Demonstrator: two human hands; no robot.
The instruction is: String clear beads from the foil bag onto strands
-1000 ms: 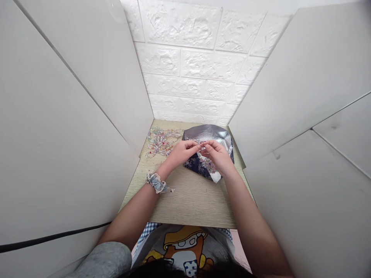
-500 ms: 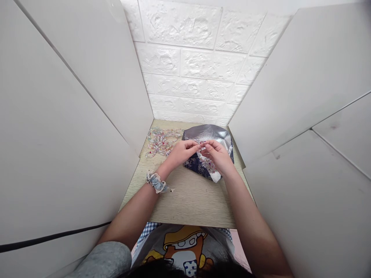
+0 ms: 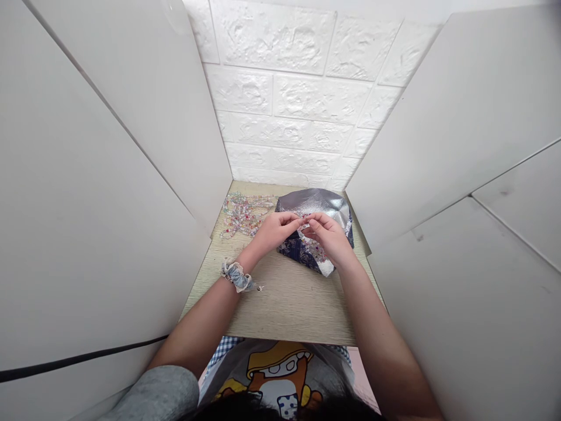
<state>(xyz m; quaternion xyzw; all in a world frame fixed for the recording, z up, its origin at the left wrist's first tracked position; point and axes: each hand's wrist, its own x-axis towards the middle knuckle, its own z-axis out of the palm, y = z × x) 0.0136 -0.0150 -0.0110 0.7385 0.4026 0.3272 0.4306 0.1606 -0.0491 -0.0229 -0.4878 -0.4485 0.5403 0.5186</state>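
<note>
My left hand (image 3: 280, 229) and my right hand (image 3: 326, 233) meet fingertip to fingertip above an open bag (image 3: 295, 251), dark blue outside and silvery inside. Both hands are closed in a pinch. What sits between the fingertips is too small to make out. Loose coloured beads (image 3: 316, 250) lie in the bag's silver lining, just below my right hand. To the left of my left hand, a heap of beaded strings (image 3: 245, 213) in pink, red, green and clear tones rests on the tabletop.
The pale wood-grain tabletop (image 3: 289, 307) is narrow. A white brick-pattern wall (image 3: 284, 93) closes it off behind, with white panels (image 3: 144, 146) on the left and others (image 3: 438, 146) on the right. A black cable (image 3: 83, 358) runs along the lower left.
My right fingers have shifted very slightly against the left fingertips. The bag and the beaded strings have stayed put.
</note>
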